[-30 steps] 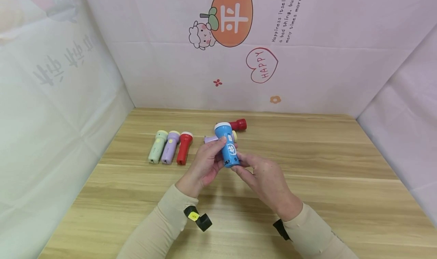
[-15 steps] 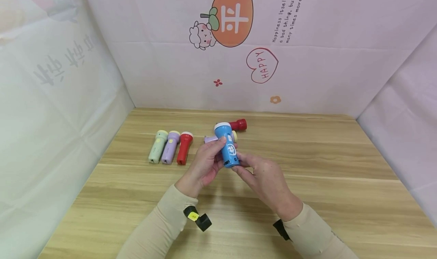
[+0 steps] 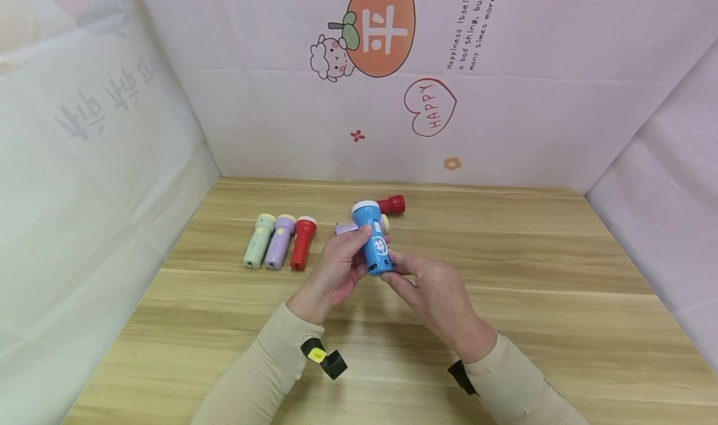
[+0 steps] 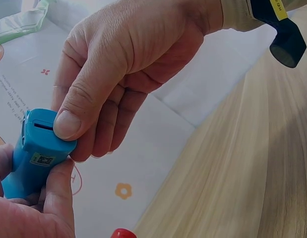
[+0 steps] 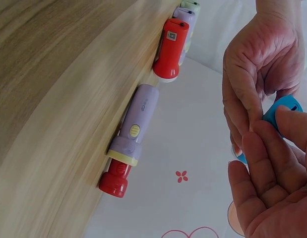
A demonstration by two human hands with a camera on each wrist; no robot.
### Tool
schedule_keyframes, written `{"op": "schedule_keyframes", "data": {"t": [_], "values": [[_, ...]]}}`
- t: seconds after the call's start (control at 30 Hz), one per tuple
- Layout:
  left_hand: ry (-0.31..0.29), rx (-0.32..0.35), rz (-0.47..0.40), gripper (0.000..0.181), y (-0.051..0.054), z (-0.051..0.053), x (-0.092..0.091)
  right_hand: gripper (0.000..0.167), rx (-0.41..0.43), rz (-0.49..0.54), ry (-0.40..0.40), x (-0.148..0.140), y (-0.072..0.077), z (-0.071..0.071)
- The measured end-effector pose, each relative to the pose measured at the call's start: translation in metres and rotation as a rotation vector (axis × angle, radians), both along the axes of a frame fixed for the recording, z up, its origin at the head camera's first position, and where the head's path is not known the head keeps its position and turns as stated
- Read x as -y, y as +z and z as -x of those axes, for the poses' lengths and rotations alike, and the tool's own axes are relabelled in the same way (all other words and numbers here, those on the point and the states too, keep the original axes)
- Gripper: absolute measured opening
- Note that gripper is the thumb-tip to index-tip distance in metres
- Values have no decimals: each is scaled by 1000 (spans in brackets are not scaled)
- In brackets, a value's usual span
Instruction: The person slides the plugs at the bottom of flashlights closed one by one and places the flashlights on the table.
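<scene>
In the head view a blue flashlight with a white rim [image 3: 367,215] is held up over the table, rim end away from the body. My left hand [image 3: 332,272] grips it around the body, thumb on top. The right hand [image 3: 440,294] pinches its lower end. Seen from the left wrist, the right thumb lies on the slotted end of the blue flashlight [image 4: 31,171], beside a small label; the left hand [image 4: 31,218] is below. From the right wrist, the flashlight's end [image 5: 282,109] shows between both hands, the rest mostly hidden.
Left of the hands lie a green flashlight [image 3: 257,245], a purple one [image 3: 279,244] and a red one [image 3: 301,245], side by side. Behind the blue flashlight are another purple flashlight [image 5: 138,114] and a smaller red one [image 5: 115,181]. A printed cloth [image 3: 505,126] stands behind the table.
</scene>
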State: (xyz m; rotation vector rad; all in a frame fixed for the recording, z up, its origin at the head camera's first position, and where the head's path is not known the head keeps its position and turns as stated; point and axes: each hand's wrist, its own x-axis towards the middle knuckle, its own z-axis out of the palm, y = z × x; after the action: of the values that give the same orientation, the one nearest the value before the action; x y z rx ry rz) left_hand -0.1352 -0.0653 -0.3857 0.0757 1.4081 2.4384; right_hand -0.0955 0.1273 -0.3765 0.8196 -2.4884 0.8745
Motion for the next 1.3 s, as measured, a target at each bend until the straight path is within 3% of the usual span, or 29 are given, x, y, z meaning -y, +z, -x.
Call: {"op": "schedule_keyframes", "data": {"t": [0.2, 0.47, 0.9, 1.3], "values": [[-14, -10, 7, 54, -1, 1, 0, 47, 5, 29, 5, 0, -2, 1], [-5, -10, 19, 59, 0, -1, -2, 47, 81, 66, 2, 0, -1, 0], [-32, -19, 3, 58, 1, -3, -2, 46, 104, 77, -16, 1, -3, 2], [-73, 16, -88, 52, 2, -1, 1, 43, 154, 125, -4, 0, -4, 3]]}}
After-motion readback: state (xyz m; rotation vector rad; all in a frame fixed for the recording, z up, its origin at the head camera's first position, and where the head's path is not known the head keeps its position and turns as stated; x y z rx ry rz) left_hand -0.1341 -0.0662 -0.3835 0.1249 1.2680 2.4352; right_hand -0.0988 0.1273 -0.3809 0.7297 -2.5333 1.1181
